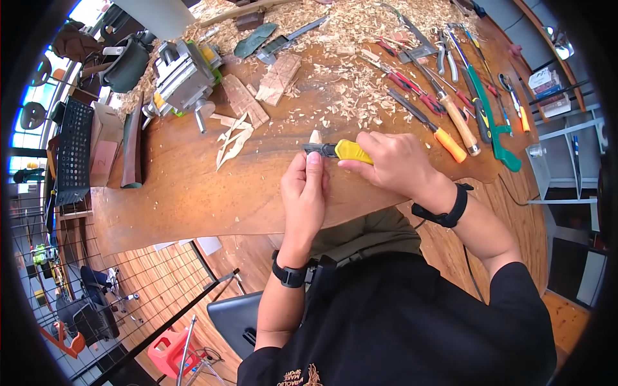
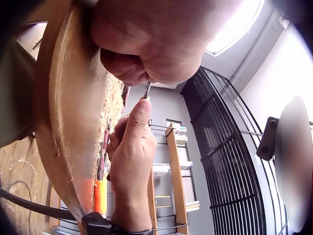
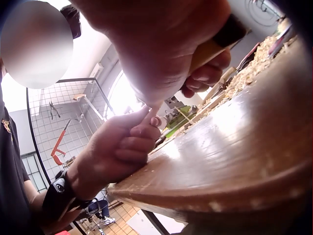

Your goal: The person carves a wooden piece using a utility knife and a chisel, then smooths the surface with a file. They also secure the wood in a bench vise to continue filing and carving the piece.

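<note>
In the head view a yellow utility knife (image 1: 353,152) lies crosswise near the table's front edge, its dark blade end pointing left. My right hand (image 1: 402,166) grips its handle with curled fingers. My left hand (image 1: 305,192) holds a small pale piece of wood (image 1: 315,136), whose tip shows just beyond the blade. The left thumb is at the blade end of the knife, over the wood. Most of the wood is hidden by the fingers and the knife. In the right wrist view the left hand (image 3: 122,144) has its fingers curled, close to the right hand.
Wood shavings (image 1: 351,90) cover the back of the wooden table (image 1: 187,199). A metal vise (image 1: 183,77) stands at the back left, beside flat wood blocks (image 1: 280,78) and long curled slivers (image 1: 237,140). To the right lie an orange-handled chisel (image 1: 449,145), a green-handled saw (image 1: 499,138) and pliers (image 1: 446,58).
</note>
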Demonstrator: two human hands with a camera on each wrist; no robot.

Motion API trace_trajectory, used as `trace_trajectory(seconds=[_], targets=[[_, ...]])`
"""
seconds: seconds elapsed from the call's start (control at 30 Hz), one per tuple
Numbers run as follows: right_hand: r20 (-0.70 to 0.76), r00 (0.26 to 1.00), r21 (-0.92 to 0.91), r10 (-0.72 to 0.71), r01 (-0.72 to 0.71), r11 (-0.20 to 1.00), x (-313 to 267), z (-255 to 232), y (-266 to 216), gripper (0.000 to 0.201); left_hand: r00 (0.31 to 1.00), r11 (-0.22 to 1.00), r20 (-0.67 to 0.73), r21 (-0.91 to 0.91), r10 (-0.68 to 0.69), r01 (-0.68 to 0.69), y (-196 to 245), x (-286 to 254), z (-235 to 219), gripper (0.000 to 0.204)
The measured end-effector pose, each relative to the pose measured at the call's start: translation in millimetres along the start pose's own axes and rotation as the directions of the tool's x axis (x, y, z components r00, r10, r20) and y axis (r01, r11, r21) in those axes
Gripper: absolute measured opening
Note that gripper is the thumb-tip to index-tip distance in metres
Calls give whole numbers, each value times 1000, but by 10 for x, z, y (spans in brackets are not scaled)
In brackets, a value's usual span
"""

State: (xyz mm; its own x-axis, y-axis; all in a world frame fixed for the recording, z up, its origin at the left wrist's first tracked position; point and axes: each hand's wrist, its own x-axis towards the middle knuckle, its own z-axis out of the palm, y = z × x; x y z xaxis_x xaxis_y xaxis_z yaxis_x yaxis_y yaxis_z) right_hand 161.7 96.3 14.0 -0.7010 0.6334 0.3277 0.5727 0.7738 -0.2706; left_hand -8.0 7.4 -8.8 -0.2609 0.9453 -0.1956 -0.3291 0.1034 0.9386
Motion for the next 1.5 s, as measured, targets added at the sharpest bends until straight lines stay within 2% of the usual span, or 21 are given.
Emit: trace_trajectory(seconds=[0.07,0.17,0.27,0.3,0.33,0.4,0.43,0.5,0.63,0.7,0.73,0.8,0.83,0.87,0.93,1.0,1.03,1.13,1.27,1.33,1.5], targets=[[-20,1000,-32,14,-15,999,4,2,-16,46,996,997,-92,79,-12,19,-11,17,15,37],[-34,999,-62,27,-29,998,3,-21,-19,47,990,992,-139,121,37,-20,-45,50,51,41],[-37,999,-100,29,-33,994,-14,-22,-11,48,984,984,-156,171,85,-58,-57,78,84,42],[-30,999,-101,39,-42,994,-13,-47,-29,48,983,981,-173,193,57,-23,-36,76,90,42],[-63,998,-123,20,-28,992,-10,-44,-36,48,982,979,-160,192,99,-67,-30,93,94,42],[-34,997,-95,68,-71,993,-30,-25,-54,48,981,981,-188,194,49,-11,-39,111,102,45],[-52,997,-108,56,-62,992,-19,-48,-63,48,981,981,-181,191,72,-36,-27,134,116,45],[12,993,-70,115,-114,991,-18,-59,-113,50,979,983,-200,184,49,-12,-11,127,123,48],[-35,990,-53,136,-138,989,-39,-15,-192,50,972,973,-222,231,75,-22,10,126,148,50],[-97,942,-47,321,-327,944,-21,26,-213,45,970,946,-219,322,105,-30,34,123,169,51],[-92,942,-43,323,-328,944,7,15,-176,45,970,946,-222,324,100,-24,6,121,170,51],[-137,926,50,353,-349,936,92,-58,-77,44,956,935,-233,342,179,-92,-73,105,157,51],[-177,941,98,287,-273,957,101,-117,-110,44,957,935,-239,346,162,-72,-89,92,129,51],[-154,941,109,301,-287,952,90,-140,-136,44,968,956,-204,283,144,-82,-101,90,92,48],[-98,979,110,177,-166,980,32,-142,-163,43,981,974,-172,221,88,-49,-147,64,26,45],[-49,983,129,174,-167,978,-18,-100,-158,43,982,969,-10,159,191,-187,-145,60,-27,38],[-48,987,134,151,-143,980,-37,-77,-152,43,980,974,36,104,196,-199,-148,52,-43,32],[-9,990,140,139,-136,981,-70,-39,-152,44,991,988,13,78,130,-131,-50,-43,-6,32],[1,993,130,114,-113,985,-58,-29,-158,49,990,990,34,12,139,-140,-82,-26,-27,35],[17,994,119,107,-108,987,-48,-37,-148,49,984,983,62,66,170,-174,-86,-11,-28,38],[43,996,124,78,-83,989,-40,-36,-145,49,989,982,30,116,146,-148,-131,-18,-54,37]])
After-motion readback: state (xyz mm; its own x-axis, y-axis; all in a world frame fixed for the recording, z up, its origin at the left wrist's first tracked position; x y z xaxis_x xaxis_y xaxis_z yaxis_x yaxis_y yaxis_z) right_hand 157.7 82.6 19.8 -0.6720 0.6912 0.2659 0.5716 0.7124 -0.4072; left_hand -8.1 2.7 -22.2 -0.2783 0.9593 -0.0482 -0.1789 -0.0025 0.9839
